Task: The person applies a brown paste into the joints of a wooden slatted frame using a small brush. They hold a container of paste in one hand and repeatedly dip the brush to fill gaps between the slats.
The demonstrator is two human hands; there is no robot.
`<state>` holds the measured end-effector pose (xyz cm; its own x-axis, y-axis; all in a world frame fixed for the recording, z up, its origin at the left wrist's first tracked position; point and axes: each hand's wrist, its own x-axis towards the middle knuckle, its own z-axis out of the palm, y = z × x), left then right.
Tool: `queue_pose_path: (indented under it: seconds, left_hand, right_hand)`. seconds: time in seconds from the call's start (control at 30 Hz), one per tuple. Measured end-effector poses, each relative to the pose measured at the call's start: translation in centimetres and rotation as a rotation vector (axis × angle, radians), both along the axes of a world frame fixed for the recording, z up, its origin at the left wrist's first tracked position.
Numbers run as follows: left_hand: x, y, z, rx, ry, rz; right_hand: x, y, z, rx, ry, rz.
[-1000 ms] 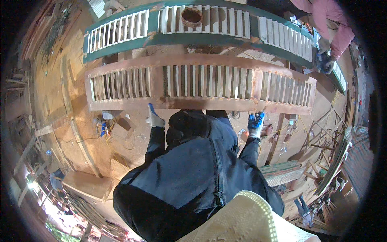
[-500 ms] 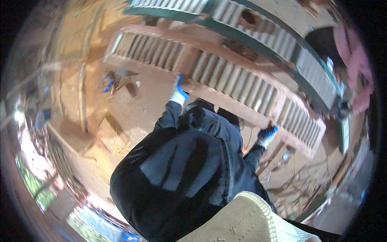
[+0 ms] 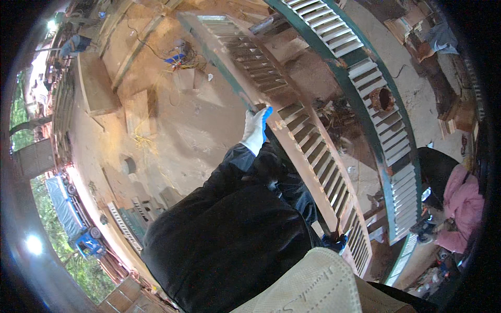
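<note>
A long brown louvered shutter (image 3: 293,152) slants across the middle from far left to near right, tilted up on edge so that light shows between its slats. My left hand (image 3: 256,128), in a white glove with blue on the fingers, is closed around its near long edge at about mid-length. Farther down that same edge, my right hand (image 3: 335,243) grips the frame. Much of this hand lies behind the frame and my clothing. Just beyond is a second louvered shutter with a green frame (image 3: 355,57) and pale slats, and a rusty can (image 3: 382,99) stands on it.
A co-worker in a pink sleeve (image 3: 462,203) works at the right, by the green shutter's near end. Wooden boxes (image 3: 95,83), a blue tool with tangled cord (image 3: 177,58) and yellow string (image 3: 143,136) lie on the floor at left. Timber stacks (image 3: 62,109) line the left side.
My view has turned, and both shutters now run more steeply down the picture. The brown shutter has tipped from nearly flat toward its edge, with both my hands still on it.
</note>
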<state>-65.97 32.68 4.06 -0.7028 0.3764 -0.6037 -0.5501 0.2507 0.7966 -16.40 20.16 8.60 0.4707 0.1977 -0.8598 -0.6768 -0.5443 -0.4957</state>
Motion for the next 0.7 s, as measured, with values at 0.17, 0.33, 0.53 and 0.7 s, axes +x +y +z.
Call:
queue_pose_path:
  seconds: [0.17,0.33,0.53,0.7]
  left_hand:
    - [2.7,4.2,3.8,-0.304,0.468,-0.227]
    - [4.8,10.5,4.0,-0.252,0.804,-0.304]
    - [5.9,14.2,5.4,-0.065,0.870,-0.335]
    - [4.5,12.6,6.5,0.009,0.713,-0.242]
  right_hand:
    - [3.1,5.0,3.4,0.034,0.163,-0.010]
    - [3.4,8.4,4.8,0.301,-0.107,0.308]
    - [1.6,9.3,5.3,0.395,-1.345,1.216]
    - [1.3,7.7,2.9,0.469,-0.558,0.581]
